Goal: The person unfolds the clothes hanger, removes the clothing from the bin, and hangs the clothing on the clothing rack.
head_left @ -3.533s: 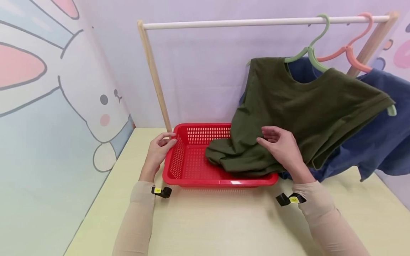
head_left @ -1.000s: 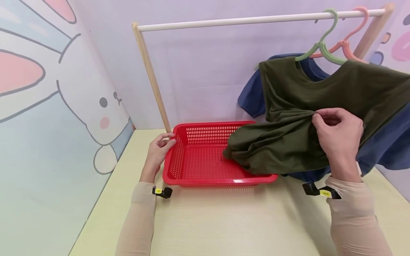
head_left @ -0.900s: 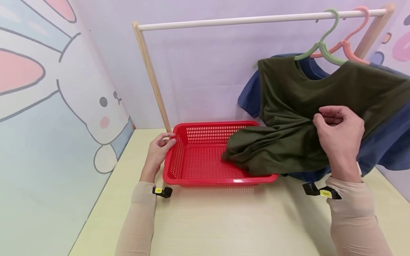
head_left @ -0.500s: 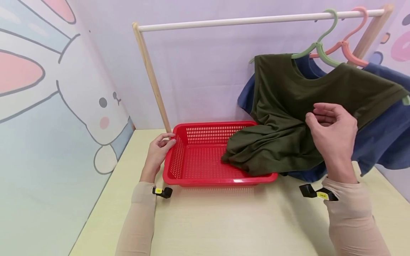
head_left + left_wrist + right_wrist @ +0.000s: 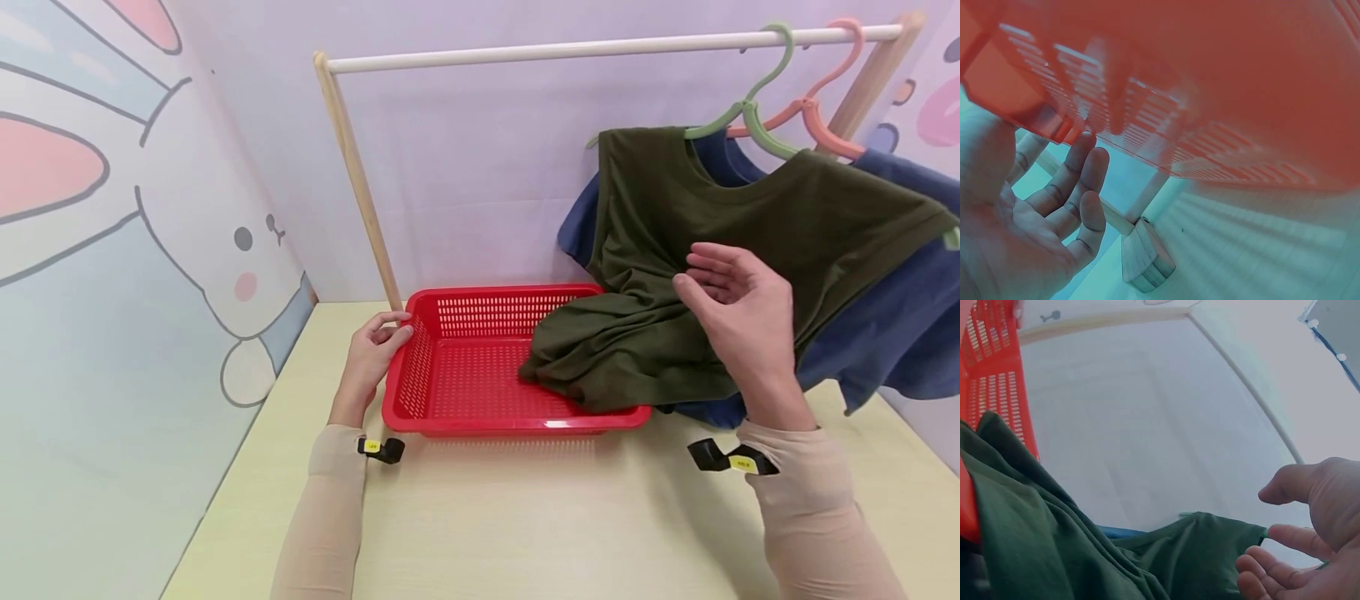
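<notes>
In the head view, my left hand (image 5: 371, 354) holds the left rim of a red plastic basket (image 5: 517, 425), thumb and index finger at its back left corner. Loosely bent fingers (image 5: 1091, 165) lie under and beside that rim in the left wrist view. A dark green T-shirt (image 5: 660, 208) hangs on a green hanger (image 5: 759, 129), and its bunched lower part lies in the basket's right half. In front of the shirt, my right hand (image 5: 750, 312) has its thumb and fingers apart, with nothing between them.
Behind the green shirt hangs a blue T-shirt (image 5: 885, 325) on a pink hanger (image 5: 825, 133). Both hangers hook over the white bar (image 5: 525, 54) of a wooden-legged rack. All this stands on a pale table (image 5: 480, 517), with a rabbit-printed wall (image 5: 187, 250) at left.
About a second ago my right hand pinched a fold of the green shirt; it has let go and moved left. The shirt has swung back left. My left hand stays on the basket.
</notes>
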Available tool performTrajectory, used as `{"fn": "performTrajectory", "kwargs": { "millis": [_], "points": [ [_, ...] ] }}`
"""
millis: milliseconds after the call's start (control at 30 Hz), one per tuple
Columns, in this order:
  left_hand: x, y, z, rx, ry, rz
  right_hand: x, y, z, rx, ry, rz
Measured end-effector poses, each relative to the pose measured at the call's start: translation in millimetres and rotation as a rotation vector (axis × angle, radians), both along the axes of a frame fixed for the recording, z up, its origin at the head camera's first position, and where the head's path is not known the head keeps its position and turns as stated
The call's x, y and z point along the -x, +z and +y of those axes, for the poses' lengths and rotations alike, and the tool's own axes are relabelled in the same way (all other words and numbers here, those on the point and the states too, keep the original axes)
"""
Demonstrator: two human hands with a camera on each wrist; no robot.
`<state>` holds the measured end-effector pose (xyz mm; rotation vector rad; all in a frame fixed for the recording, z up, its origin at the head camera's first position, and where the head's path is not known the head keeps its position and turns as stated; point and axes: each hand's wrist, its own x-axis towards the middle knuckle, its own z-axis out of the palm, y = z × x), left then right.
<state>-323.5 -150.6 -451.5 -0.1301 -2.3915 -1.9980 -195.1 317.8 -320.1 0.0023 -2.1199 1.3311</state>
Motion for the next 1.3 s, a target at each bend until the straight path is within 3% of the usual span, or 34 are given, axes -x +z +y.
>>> {"fn": "performTrajectory", "kwargs": {
  "millis": [233, 367, 567, 933, 1300],
  "points": [
    [-1.6, 1.7, 1.9, -0.001, 0.003, -0.014, 9.2, -13.6, -9.0, -0.002, 0.184, -0.057],
    [-1.9, 3.3, 3.6, -0.007, -0.005, -0.007, 15.3, -23.0, -10.5, 0.008, 0.251, -0.111],
    [-1.2, 1.1, 3.6, 0.0, -0.01, -0.01, 26.0, -38.3, -8.0, -0.069, 0.331, -0.185],
    [-2.7, 0.2, 2.5, 0.001, 0.003, -0.002, 41.1, -57.9, -0.2, -0.217, 0.374, -0.29],
    [-0.9, 0.4, 0.2, -0.005, 0.001, -0.001, 46.1, -63.6, 3.7, -0.297, 0.395, -0.347]
  ]
}}
